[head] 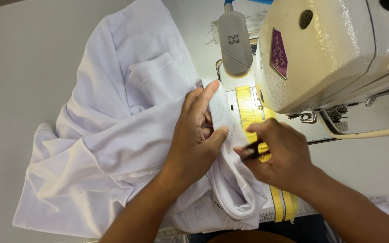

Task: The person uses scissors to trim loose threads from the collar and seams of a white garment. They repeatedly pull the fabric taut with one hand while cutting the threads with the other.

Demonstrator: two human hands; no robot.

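Fingers of left hand [194,135] pinch one ribbed collar [220,110] of one white shirt [113,135], just left of one sewing machine [334,54]. Right hand [278,155] grips one small dark tool [252,148] beside the collar, over two yellow tape strips [245,105].

One label is present: a pentagon-shaped badge [279,52], purple-magenta with pale lettering, fixed to the cream front face of the sewing machine head [338,49], upper right of the view. A small dark square mark [233,39] sits on the grey oblong lamp housing [234,42] just left of the machine head. No packages, signs or screens are seen.
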